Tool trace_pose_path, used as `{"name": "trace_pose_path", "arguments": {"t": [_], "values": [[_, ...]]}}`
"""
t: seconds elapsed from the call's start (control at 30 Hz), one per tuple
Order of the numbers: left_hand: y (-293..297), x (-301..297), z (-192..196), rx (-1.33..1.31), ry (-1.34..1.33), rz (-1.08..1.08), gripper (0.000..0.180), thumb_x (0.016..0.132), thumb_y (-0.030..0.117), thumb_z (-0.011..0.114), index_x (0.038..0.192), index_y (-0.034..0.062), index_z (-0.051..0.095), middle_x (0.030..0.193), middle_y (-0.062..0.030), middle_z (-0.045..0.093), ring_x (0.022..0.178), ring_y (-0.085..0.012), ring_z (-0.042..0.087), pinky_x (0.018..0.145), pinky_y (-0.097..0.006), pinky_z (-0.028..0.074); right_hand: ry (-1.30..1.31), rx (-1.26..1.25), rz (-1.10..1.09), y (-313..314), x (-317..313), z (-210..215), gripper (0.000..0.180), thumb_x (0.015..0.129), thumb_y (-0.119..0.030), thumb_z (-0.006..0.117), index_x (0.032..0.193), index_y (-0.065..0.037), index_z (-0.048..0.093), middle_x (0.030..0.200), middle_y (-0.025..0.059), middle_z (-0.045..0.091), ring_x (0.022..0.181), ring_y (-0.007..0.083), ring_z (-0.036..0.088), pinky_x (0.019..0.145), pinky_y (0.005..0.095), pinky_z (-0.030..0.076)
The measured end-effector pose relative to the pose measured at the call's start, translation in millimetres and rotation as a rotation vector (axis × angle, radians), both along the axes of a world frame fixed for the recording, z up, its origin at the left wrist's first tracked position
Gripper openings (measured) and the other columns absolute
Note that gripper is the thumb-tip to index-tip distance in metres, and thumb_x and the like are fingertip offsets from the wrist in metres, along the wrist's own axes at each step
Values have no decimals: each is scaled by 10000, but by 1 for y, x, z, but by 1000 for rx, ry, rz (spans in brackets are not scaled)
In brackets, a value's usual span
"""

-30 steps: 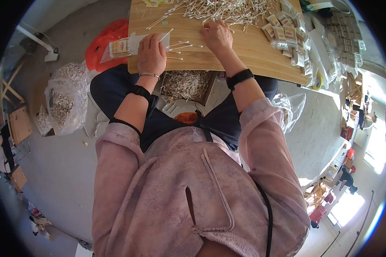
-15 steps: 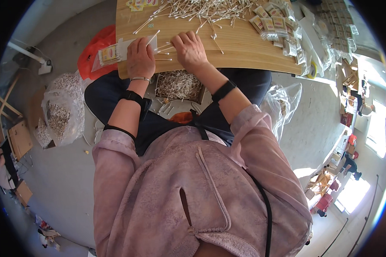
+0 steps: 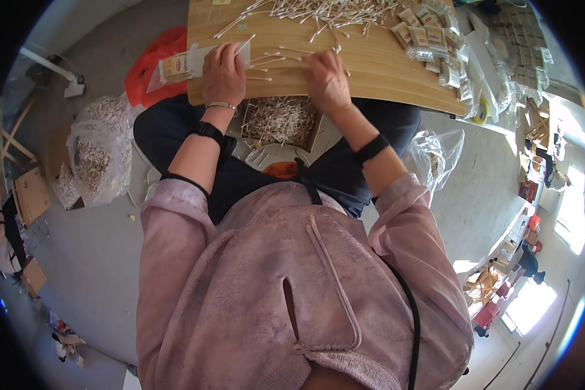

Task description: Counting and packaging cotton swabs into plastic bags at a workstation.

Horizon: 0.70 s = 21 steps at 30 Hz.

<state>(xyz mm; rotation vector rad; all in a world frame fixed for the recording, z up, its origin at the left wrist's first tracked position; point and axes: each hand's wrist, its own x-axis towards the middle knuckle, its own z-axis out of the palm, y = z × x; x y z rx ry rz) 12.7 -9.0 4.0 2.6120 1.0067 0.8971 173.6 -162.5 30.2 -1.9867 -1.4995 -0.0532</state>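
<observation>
My left hand (image 3: 224, 77) is at the near left edge of the wooden table, its fingers curled closed on the open end of a clear plastic bag (image 3: 200, 54). A flat pack of cotton swabs (image 3: 175, 67) with a yellow label lies inside that bag. One loose cotton swab (image 3: 246, 43) slants up beside the fingertips. Several more loose swabs (image 3: 266, 61) lie between my hands. My right hand (image 3: 328, 83) is bent over the table's near edge close to those swabs; motion blurs its fingers, so their grip cannot be made out.
A heap of loose swabs (image 3: 335, 14) covers the table's far side. Filled small packs (image 3: 429, 38) are piled at the right. A box of swabs (image 3: 279, 122) sits below the edge between my legs. A red bag (image 3: 153, 68) and a clear sack of swabs (image 3: 97, 156) are at the left.
My right hand has moved right, away from my left hand. The left hand stays on the bag. The whole view has shifted slightly.
</observation>
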Motion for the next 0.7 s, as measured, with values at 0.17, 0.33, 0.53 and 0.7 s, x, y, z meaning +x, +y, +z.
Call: {"name": "trace_pose_path", "arguments": {"t": [0.17, 0.33, 0.53, 0.7], "values": [[4, 6, -3, 35, -14, -19, 257, 896, 208, 536, 1123, 100, 588, 1134, -74, 561, 1092, -279, 500, 945, -394, 420, -21, -65, -118, 29, 23, -18, 246, 736, -35, 581, 958, -103, 661, 962, 106, 571, 959, 327, 517, 875, 403, 441], [6, 2, -4, 44, 28, -19, 269, 913, 249, 533, 1137, 115, 599, 1156, -64, 560, 1105, -277, 490, 945, -396, 415, 34, -31, -137, 42, 22, -21, 156, 809, -87, 580, 905, -119, 700, 896, 104, 619, 956, 330, 553, 856, 413, 447], [5, 2, -4, 54, 67, -27, 239, 899, 267, 551, 1115, 188, 618, 1174, -40, 554, 1124, -268, 474, 956, -400, 403, 14, -86, -105, 51, 17, -13, 149, 805, -175, 630, 929, -128, 699, 932, 98, 615, 941, 333, 534, 861, 414, 437], [4, 0, -3, 19, 30, -28, 191, 876, 256, 575, 1052, 208, 634, 1172, -28, 550, 1123, -267, 473, 950, -404, 404, 67, -79, -63, 44, -3, -6, 252, 733, -231, 704, 974, -157, 695, 980, 79, 595, 978, 313, 505, 865, 414, 431]]}}
